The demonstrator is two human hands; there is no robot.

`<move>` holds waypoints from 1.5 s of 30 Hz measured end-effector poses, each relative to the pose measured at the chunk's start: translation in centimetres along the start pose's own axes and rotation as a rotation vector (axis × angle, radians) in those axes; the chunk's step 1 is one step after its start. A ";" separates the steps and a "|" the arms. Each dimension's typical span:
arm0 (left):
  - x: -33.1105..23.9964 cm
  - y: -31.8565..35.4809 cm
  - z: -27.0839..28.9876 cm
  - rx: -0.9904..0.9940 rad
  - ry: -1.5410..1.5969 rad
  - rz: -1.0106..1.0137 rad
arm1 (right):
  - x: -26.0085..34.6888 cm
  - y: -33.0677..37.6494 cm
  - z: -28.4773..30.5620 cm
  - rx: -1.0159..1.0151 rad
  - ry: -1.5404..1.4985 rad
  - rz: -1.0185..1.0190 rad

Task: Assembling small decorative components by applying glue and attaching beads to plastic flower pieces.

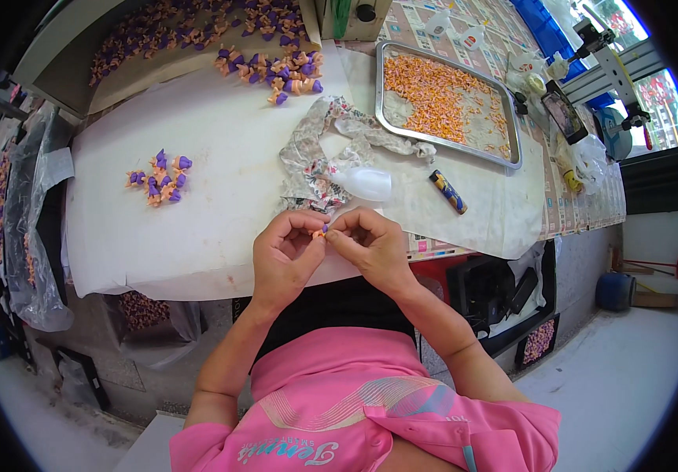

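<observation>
Between my two hands, over the near edge of the table, is a small purple and peach plastic figure [320, 233]. My left hand [288, 250] pinches it from the left with thumb and fingers. From the right, the thumb and forefinger of my right hand [370, 245] close on the same figure; the fingers partly cover it. Just beyond my hands a white translucent squeeze bottle [366, 184] lies on its side on a crumpled patterned cloth [307, 149]. Several similar purple and peach figures [161, 179] sit in a loose cluster to the left on the white paper [221, 181].
A metal tray [449, 144] of small orange parts stands at the back right. Nearer lies a dark blue tube [448, 193]. A large pile of figures [276, 67] spreads at the back left. A phone [564, 112] is clamped on a stand at the right.
</observation>
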State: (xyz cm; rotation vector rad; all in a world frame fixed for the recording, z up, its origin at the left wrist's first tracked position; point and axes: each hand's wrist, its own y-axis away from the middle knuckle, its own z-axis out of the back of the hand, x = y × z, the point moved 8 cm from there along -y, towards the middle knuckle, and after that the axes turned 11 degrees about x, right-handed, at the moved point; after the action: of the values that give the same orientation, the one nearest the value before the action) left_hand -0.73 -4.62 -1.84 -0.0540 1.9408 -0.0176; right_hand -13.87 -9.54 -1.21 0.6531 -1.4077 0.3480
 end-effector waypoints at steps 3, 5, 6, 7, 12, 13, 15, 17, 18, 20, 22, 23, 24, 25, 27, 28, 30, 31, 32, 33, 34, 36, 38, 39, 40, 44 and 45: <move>0.1 0.1 0.0 0.007 0.001 -0.011 | 0.1 0.2 0.2 -0.007 0.052 0.029; 0.1 0.1 0.1 0.009 -0.001 -0.010 | 0.2 0.1 0.2 0.017 0.053 0.029; 0.1 0.2 0.1 0.016 -0.008 -0.023 | 0.2 0.1 0.2 0.017 0.053 0.029; 0.1 0.2 0.0 0.022 -0.014 -0.035 | 0.2 0.1 0.2 0.029 0.064 0.035; 0.0 0.2 0.0 0.018 -0.015 -0.063 | 0.4 -0.2 0.3 0.065 0.055 0.051; -0.2 0.3 -0.1 0.019 -0.014 -0.074 | 0.4 -0.3 0.2 0.100 0.010 0.022; -0.3 0.3 -0.3 0.014 0.000 -0.071 | 0.4 -0.3 0.2 0.135 -0.037 -0.005; -0.4 0.5 -0.3 0.008 0.014 -0.067 | -0.1 -0.3 0.2 0.195 -0.075 -0.084; -0.5 0.5 -0.4 0.025 0.021 -0.071 | -0.2 -0.3 0.3 0.195 -0.075 -0.083; -0.7 0.4 -0.4 0.041 0.027 -0.075 | -0.1 -0.3 0.1 0.229 -0.143 -0.036; -0.9 0.4 -0.4 0.046 -0.013 -0.093 | 0.2 -0.2 0.1 0.231 -0.138 -0.032; -0.8 0.4 -0.3 0.045 -0.013 -0.093 | 0.3 -0.2 0.1 0.231 -0.133 -0.028; -1.0 0.3 -0.3 0.053 -0.056 -0.110 | 0.1 -0.2 0.0 0.231 -0.133 -0.028; -1.2 0.3 -0.4 0.062 -0.100 -0.126 | 0.0 -0.3 0.0 0.224 -0.144 -0.002; -1.4 0.2 -0.3 0.062 -0.138 -0.130 | 0.0 -0.4 0.0 0.216 -0.157 0.024; -1.6 0.1 -0.4 0.062 -0.176 -0.134 | 0.2 -0.5 0.0 0.209 -0.148 0.051; -2.2 0.0 -0.3 0.042 -0.214 -0.133 | 0.7 -0.5 0.0 0.202 -0.140 0.080; -2.6 -0.1 -0.2 0.021 -0.251 -0.133 | 1.0 -0.5 0.0 0.191 -0.113 0.071; -3.1 -0.3 0.0 0.021 -0.255 -0.134 | 1.2 -0.5 0.1 0.180 -0.087 0.063; -4.3 -0.5 0.6 -0.025 -0.464 -0.186 | 1.3 -0.4 0.4 0.176 -0.086 0.065; -5.3 -0.7 1.2 -0.072 -0.676 -0.237 | 2.1 -0.3 1.2 0.117 0.052 0.140; -6.6 -0.9 3.7 -0.177 -0.910 -0.280 | 3.0 -0.1 2.5 0.052 0.188 0.216; -8.0 -0.7 5.8 -0.281 -1.142 -0.328 | 4.2 0.3 4.9 -0.128 0.375 0.293; -8.7 -0.6 6.5 -0.324 -1.302 -0.345 | 4.4 0.1 5.6 -0.139 0.374 0.297; -9.3 -0.4 6.8 -0.371 -1.464 -0.360 | 5.5 0.3 6.4 -0.236 0.498 0.374; -9.5 -0.7 8.3 -0.402 -1.503 -0.286 | 6.8 -0.1 8.0 -0.323 0.727 0.454; -9.8 -1.0 8.0 -0.399 -1.508 -0.291 | 7.0 -0.4 7.8 -0.288 0.781 0.466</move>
State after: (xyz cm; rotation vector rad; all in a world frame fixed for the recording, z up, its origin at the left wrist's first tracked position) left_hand 10.28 -5.02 4.42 -0.4684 0.3956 0.1718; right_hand -18.75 -15.66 5.74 -0.0772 -0.8078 0.6671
